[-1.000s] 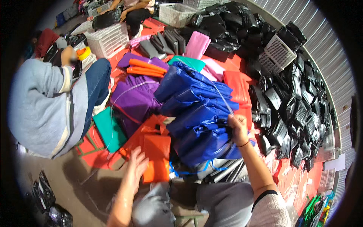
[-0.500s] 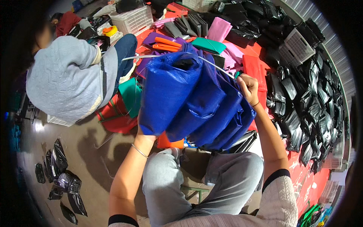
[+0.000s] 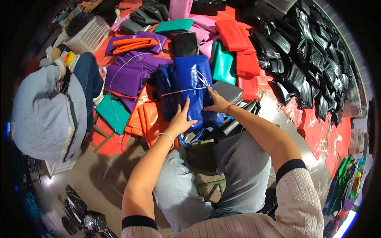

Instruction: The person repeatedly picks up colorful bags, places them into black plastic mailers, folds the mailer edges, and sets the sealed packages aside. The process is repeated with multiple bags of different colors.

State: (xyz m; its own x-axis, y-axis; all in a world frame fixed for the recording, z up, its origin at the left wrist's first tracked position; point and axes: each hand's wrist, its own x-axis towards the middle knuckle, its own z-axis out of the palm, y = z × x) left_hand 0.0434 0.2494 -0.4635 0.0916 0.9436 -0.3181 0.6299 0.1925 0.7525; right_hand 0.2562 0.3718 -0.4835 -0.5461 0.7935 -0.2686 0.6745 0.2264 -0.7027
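A stack of folded blue bags (image 3: 188, 85) lies in front of my knees, with a thin white string (image 3: 182, 91) running across it. My left hand (image 3: 180, 121) rests flat on the near side of the stack, fingers spread. My right hand (image 3: 216, 103) presses the stack's right edge, close to where the string crosses; whether it pinches the string I cannot tell. Orange folded bags (image 3: 145, 115) lie just left of the blue stack, and grey ones (image 3: 230, 93) just right of it.
A person in a grey hooded top (image 3: 47, 115) crouches at the left. Purple (image 3: 131, 73), teal (image 3: 222, 63), red (image 3: 242, 43) and pink bag bundles cover the floor ahead. Black bags (image 3: 301, 67) pile up at the right. A white basket (image 3: 93, 35) stands far left.
The blue stack, held up and hanging between both hands half a second ago, now lies flat on the floor pile. Both hands have come down onto it.
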